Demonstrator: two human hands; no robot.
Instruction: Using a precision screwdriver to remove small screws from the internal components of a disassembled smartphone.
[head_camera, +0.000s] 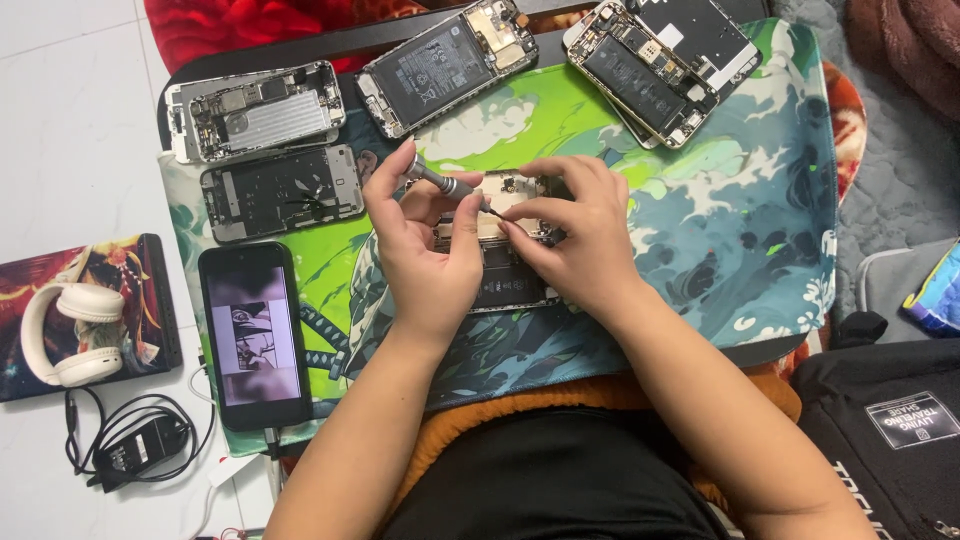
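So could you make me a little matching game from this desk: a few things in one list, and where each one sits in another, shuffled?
Things:
1. screwdriver
2. headphones
3. lit phone
4. power adapter

Places:
A. on the mat's left edge, screen up
B. on the white floor, bottom left
C. in the left hand
D. on the picture-covered case, far left

Pairs: 1-C, 2-D, 3-A, 4-B

Hands (500, 240) hide most of opened phone (510, 285); screwdriver tip (494, 212) too small.
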